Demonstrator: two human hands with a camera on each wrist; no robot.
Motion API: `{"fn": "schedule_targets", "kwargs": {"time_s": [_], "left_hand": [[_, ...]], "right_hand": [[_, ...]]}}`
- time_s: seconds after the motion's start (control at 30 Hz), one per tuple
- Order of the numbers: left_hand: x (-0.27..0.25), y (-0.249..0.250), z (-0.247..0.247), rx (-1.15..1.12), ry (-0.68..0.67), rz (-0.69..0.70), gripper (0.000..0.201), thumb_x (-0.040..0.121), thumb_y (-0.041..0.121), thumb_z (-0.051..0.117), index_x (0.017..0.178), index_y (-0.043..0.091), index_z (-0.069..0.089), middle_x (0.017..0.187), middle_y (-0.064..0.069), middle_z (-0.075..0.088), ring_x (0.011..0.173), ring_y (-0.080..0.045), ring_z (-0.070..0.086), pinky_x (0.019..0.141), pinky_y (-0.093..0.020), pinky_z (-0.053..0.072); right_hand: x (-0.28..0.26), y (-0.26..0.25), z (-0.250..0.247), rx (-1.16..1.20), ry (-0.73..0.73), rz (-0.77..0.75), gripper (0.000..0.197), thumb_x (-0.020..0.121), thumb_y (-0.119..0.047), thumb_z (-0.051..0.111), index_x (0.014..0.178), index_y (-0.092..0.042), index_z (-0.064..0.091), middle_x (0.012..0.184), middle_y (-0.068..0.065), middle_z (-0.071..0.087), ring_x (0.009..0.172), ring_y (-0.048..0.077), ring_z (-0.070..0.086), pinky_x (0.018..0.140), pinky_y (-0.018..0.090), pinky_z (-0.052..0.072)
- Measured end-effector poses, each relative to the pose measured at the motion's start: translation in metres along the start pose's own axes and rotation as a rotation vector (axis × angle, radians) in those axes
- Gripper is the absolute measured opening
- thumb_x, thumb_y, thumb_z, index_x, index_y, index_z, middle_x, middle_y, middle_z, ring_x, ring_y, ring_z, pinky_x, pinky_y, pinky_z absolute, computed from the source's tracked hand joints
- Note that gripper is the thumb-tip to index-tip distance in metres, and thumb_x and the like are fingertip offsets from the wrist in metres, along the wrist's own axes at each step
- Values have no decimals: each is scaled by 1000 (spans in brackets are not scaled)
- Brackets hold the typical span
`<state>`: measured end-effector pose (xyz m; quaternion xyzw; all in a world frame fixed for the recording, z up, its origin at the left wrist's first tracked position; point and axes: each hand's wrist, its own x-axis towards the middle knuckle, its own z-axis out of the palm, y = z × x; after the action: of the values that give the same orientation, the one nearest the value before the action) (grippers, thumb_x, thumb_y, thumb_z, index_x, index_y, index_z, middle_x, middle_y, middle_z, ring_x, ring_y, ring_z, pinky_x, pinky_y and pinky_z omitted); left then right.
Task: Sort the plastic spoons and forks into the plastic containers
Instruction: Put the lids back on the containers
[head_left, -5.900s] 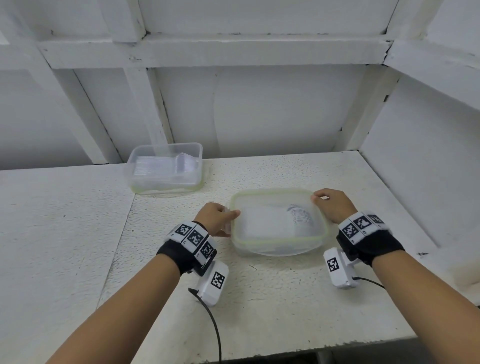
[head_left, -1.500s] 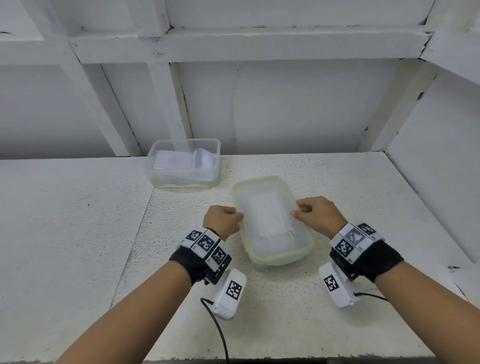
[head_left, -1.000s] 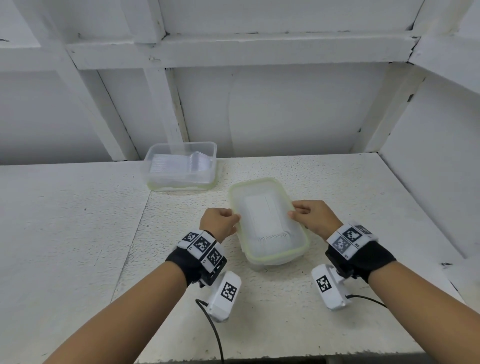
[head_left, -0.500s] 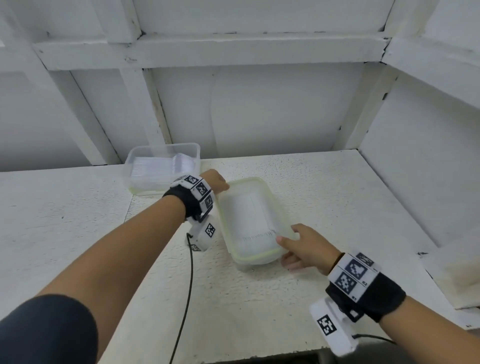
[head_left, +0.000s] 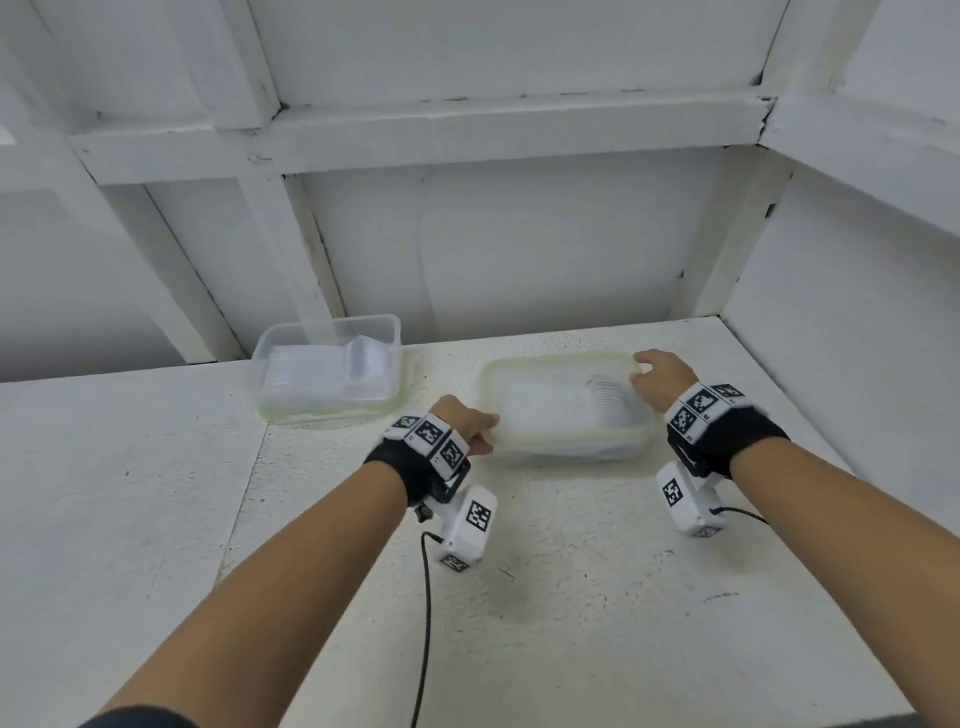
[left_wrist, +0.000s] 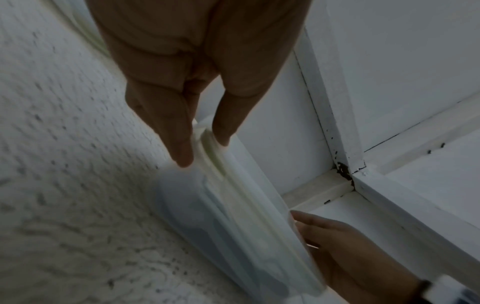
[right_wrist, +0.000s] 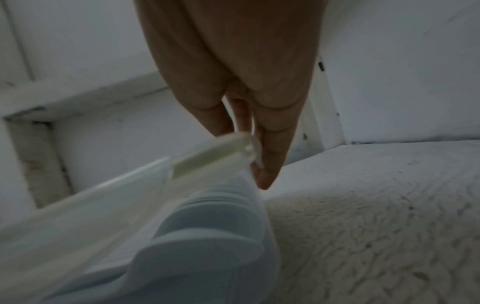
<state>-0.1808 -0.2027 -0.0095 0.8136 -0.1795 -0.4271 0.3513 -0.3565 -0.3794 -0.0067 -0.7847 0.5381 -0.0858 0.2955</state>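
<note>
Now that the near tub (head_left: 566, 410) lies crosswise again, turned from the lengthwise set of a moment ago and pushed further back, the sorting looks done and only tidying remains. The left hand (head_left: 465, 423) pinches its left rim; the right hand (head_left: 662, 376) clamps its far right corner. White cutlery (head_left: 608, 397) lies inside. Left of it, apart, stands the second tub (head_left: 332, 371), also filled. Nothing blocks the way.

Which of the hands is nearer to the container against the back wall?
Left. The left hand holds the near-left rim of the green-rimmed container, beside the back container. The right hand holds that green-rimmed container's far-right corner, farther away.
</note>
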Motion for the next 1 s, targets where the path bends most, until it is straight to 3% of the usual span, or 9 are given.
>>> {"fn": "schedule_targets", "kwargs": {"time_s": [0.07,0.23,0.33,0.47,0.6,0.73,0.83,0.9,1.0], "left_hand": [[2,-2,4,-25,13,30,28,84,17,69,63,2,57,35,0,56,34,-8,56,43,-15,50],[4,-11,-1,-69,-66,94,23,86,20,66,79,-1,59,70,-11,63,68,-22,62,80,-39,56],[2,-11,-28,210,-50,157,29,93,26,55,104,1,62,90,-8,64,78,-21,61,74,-34,53],[13,-12,-102,431,196,268,22,95,25,45,91,9,60,91,-11,61,82,-26,59,79,-36,53],[29,-26,-189,384,414,205,19,95,19,45,89,7,58,89,-13,57,79,-24,52,79,-34,48],[44,-45,-239,392,504,80,18,92,13,45,82,4,57,82,-16,55,80,-28,52,69,-29,38],[58,-64,-251,333,492,4,27,91,11,47,110,-6,58,112,-24,59,107,-35,55,88,-37,43],[71,-76,-251,254,416,-8,13,92,7,47,95,3,60,105,-17,59,109,-34,55,96,-38,43],[85,-87,-244,-41,409,28,32,93,1,45,66,18,43,94,-12,51,84,-27,54,94,-39,47]], "right_hand": [[8,5,2,-12,-9,-1,42,92,-7,49,134,-4,45,142,13,44,128,30,43,104,31,32],[9,-11,-5,-197,-124,26,45,94,-13,48,137,-2,39,142,16,42,124,34,46,86,29,44],[4,-47,-10,-427,-201,-10,48,96,-23,46,136,2,38,141,18,43,128,30,44,101,32,38],[-1,-117,9,-418,-235,-262,51,97,-28,45,140,-3,35,144,14,40,130,29,41,103,34,34],[-6,-195,62,-314,-319,-363,42,97,-28,44,132,-5,48,139,14,46,128,31,42,103,34,34],[-2,-234,123,-171,-325,-291,32,94,-37,43,98,-9,58,108,12,62,98,29,58,86,33,46],[-5,-244,147,-92,-299,-202,36,97,-26,40,121,-1,53,119,18,56,112,30,53,87,32,41],[-6,-246,157,-78,-298,-168,38,97,-17,41,129,3,47,132,20,50,122,33,47,95,33,39],[-7,-247,166,-82,-281,-158,31,96,-10,41,121,5,51,131,21,50,118,34,50,92,35,41]]}}
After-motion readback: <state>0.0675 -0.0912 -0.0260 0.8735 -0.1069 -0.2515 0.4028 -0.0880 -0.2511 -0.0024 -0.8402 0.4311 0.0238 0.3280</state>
